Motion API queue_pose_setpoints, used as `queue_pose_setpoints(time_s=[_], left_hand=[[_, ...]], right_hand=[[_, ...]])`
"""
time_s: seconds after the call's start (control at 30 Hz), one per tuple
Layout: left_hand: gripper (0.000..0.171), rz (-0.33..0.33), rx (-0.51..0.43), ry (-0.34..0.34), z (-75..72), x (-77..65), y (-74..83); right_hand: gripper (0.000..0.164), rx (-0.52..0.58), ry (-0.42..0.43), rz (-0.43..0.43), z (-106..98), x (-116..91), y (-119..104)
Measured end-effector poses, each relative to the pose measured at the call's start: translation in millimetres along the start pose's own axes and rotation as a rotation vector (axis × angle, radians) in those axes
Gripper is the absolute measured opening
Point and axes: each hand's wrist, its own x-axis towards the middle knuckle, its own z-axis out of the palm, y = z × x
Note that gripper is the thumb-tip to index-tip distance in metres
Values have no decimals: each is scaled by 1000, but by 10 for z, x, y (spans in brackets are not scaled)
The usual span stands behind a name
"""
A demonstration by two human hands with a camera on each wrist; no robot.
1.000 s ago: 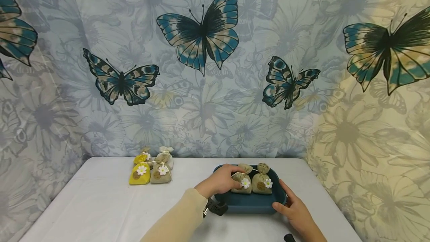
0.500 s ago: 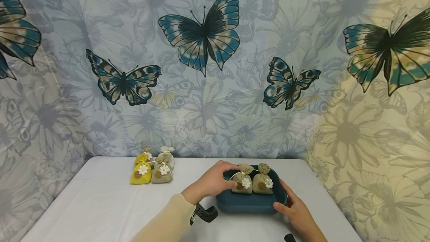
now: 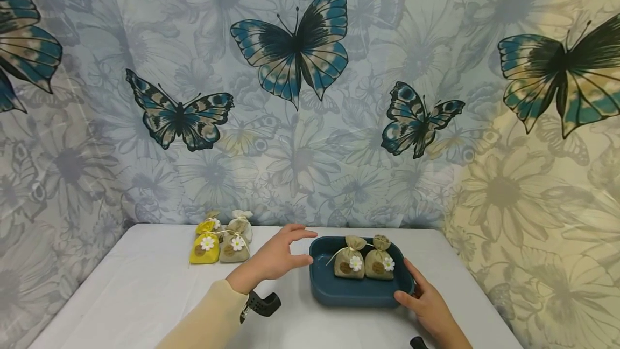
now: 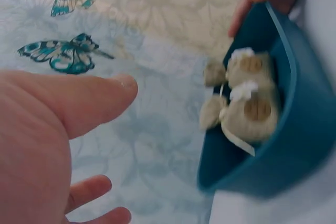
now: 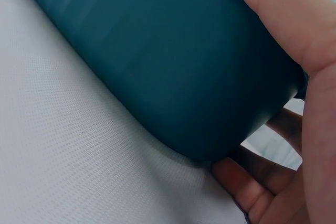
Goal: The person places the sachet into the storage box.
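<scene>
Two beige drawstring sachets, the left sachet [image 3: 349,264] and the right sachet [image 3: 379,264], sit side by side in a dark blue plastic bin [image 3: 358,301]. Each carries a white flower and a brown round tag. My left hand [image 3: 273,255] is just left of the bin, thumb and fingers spread, with nothing in its grasp. In the left wrist view its thumb [image 4: 105,98] points toward the bin and stays apart from it. My right hand [image 3: 428,306] holds the bin's right end, thumb at the front corner and fingers round the side.
At the table's back left stand a yellow sachet [image 3: 205,249], a grey-beige sachet [image 3: 234,251] and others behind them. A white cloth covers the table [image 3: 145,295]. A butterfly-print curtain [image 3: 300,176] hangs right behind its far edge.
My left hand has let go of the left sachet and moved left out of the bin, its fingers opening. The right hand keeps its place on the bin.
</scene>
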Motion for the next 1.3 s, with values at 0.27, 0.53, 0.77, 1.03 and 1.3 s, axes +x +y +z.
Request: queue_pose_setpoints(time_s=[0.27, 0.53, 0.77, 1.03, 1.3], left_hand=[[57, -30, 71, 93, -319, -252, -299], [61, -62, 87, 124, -700, -490, -598], [65, -106, 54, 188, -1041, -730, -870], [73, -86, -278, 226, -1220, -967, -1207], [74, -133, -360, 296, -1266, -1112, -1452]], right_hand=[[83, -4, 9, 8, -2, -2, 16], [82, -3, 17, 9, 6, -23, 19], [82, 5, 19, 10, 7, -20, 14], [82, 2, 11, 2, -9, -4, 14], [82, 3, -1, -12, -1, -2, 31]])
